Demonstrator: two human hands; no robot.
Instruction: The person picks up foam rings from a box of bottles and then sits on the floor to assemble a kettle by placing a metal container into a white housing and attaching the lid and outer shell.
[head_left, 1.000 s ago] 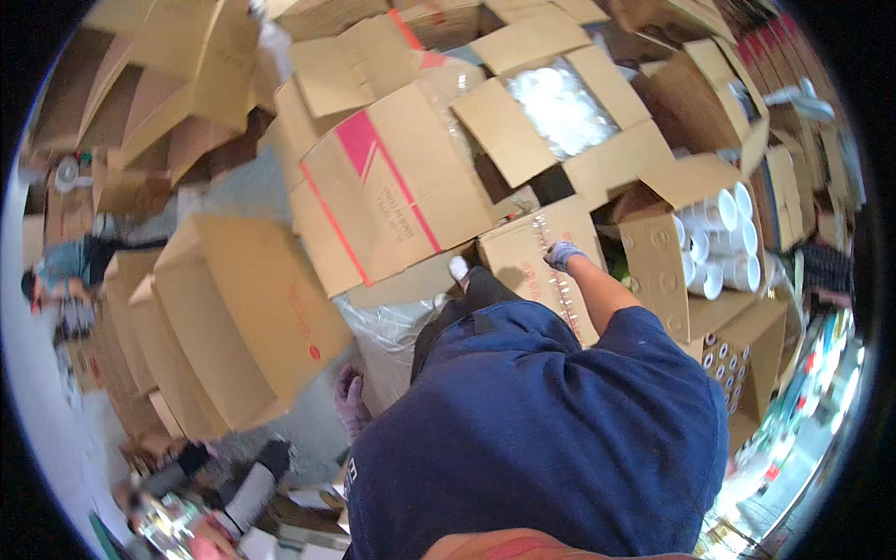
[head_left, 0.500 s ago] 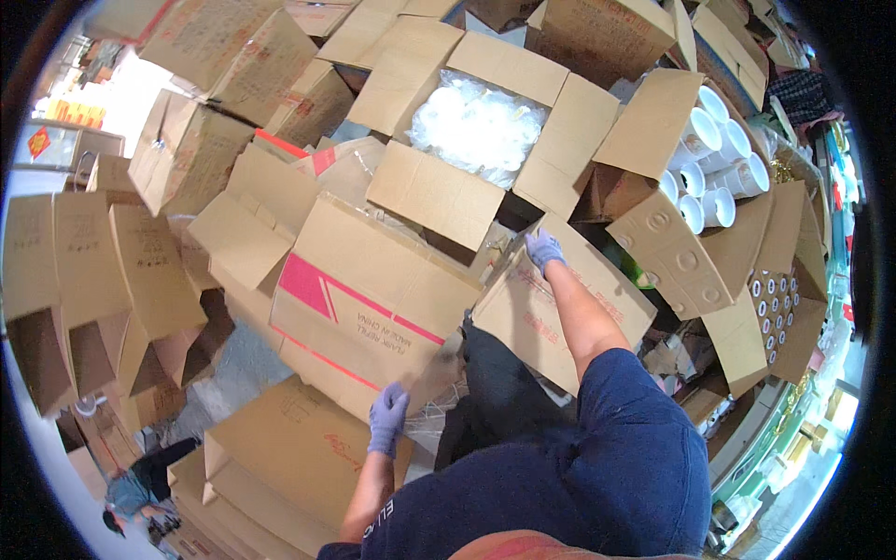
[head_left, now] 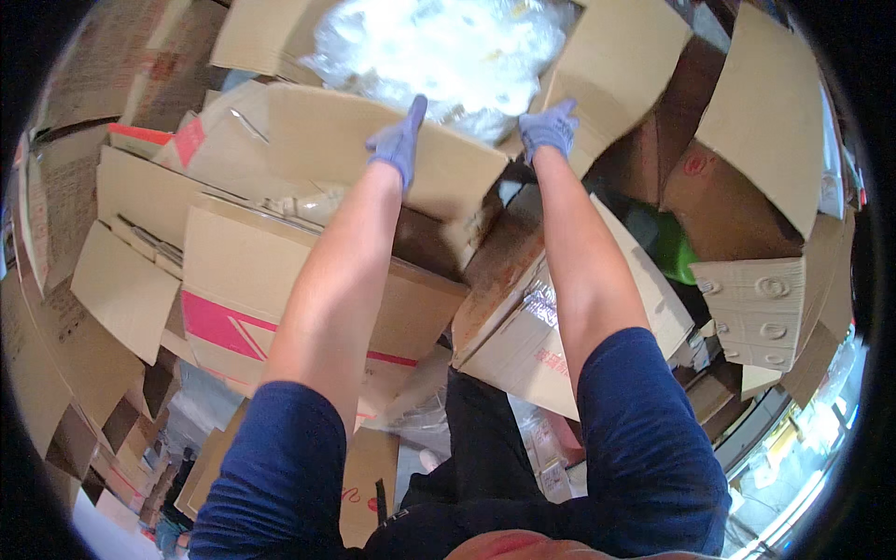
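Observation:
My left hand (head_left: 399, 147), in a pale purple glove, grips the near flap (head_left: 453, 173) of an open brown carton, its thumb reaching past the flap's upper edge. At the carton's right side, my right hand (head_left: 549, 131), gloved alike, is closed on the right flap (head_left: 621, 70) close to the corner. Between and beyond my hands, clear plastic bags (head_left: 434, 56) with whitish contents fill the carton. Their details are lost in glare. Both my arms stretch forward over nearer boxes, and some fingertips are hidden.
A closed carton with a pink stripe (head_left: 224, 322) lies below my left arm, and another carton (head_left: 509, 350) sits under my right arm. More open cartons (head_left: 756, 140) crowd the right, with a green object (head_left: 674, 247) between them. Stacked cardboard (head_left: 70, 317) stands at the left.
Both hands have left the nearer boxes and reached forward to the flaps of the bag-filled carton. The view has moved closer to that carton.

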